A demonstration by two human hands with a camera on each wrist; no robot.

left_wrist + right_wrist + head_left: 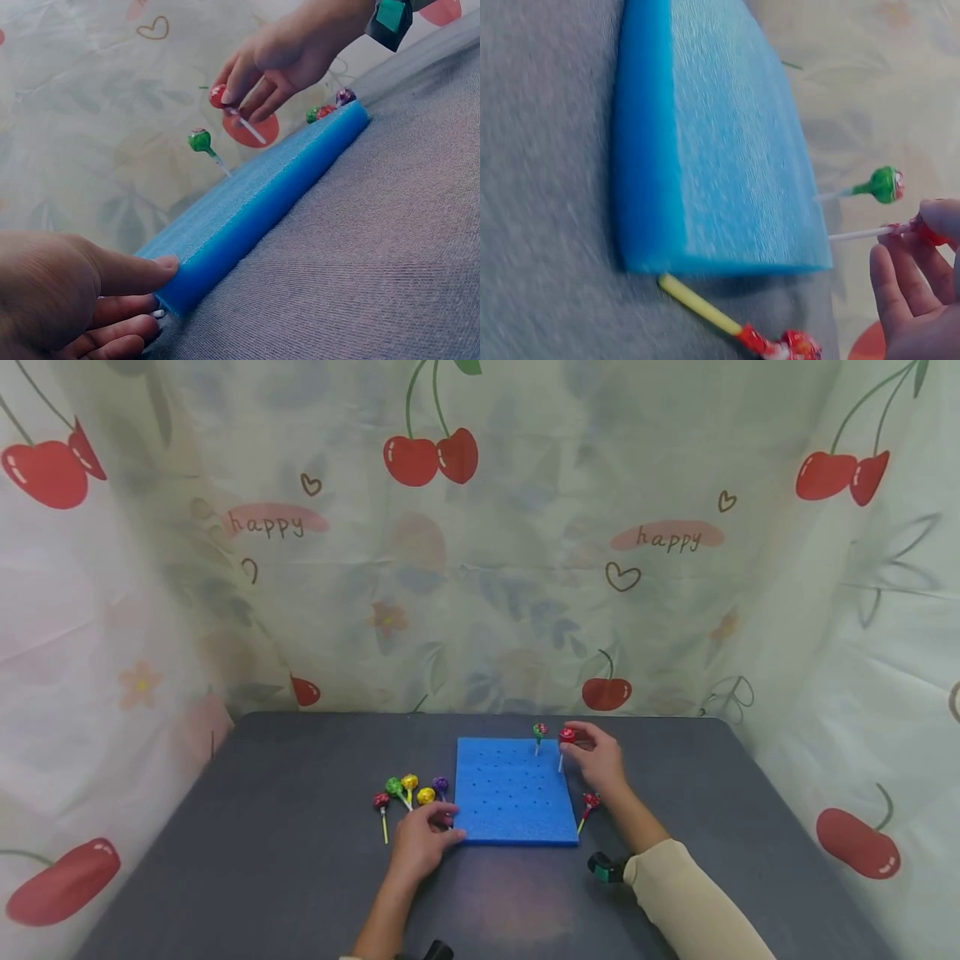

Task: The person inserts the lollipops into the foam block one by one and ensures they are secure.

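A blue foam board (513,793) dotted with small holes lies flat on the table. At its back right corner my right hand (600,764) pinches a red lollipop (567,736) by the candy end. The white stick (859,234) points down at the board; whether its tip is in a hole I cannot tell. Beside it a green lollipop (885,185) stands upright in the board. My left hand (422,843) touches the board's left edge near the front, thumb (166,264) extended against the corner. A white stick end (157,313) shows by its fingers.
Left of the board lie several lollipops: a dark red one (381,801), a green one (393,787), yellow ones (408,782) and a purple one (440,786). Another red lollipop (592,801) with a yellow stick lies right of the board. Printed curtains surround the grey table (300,860).
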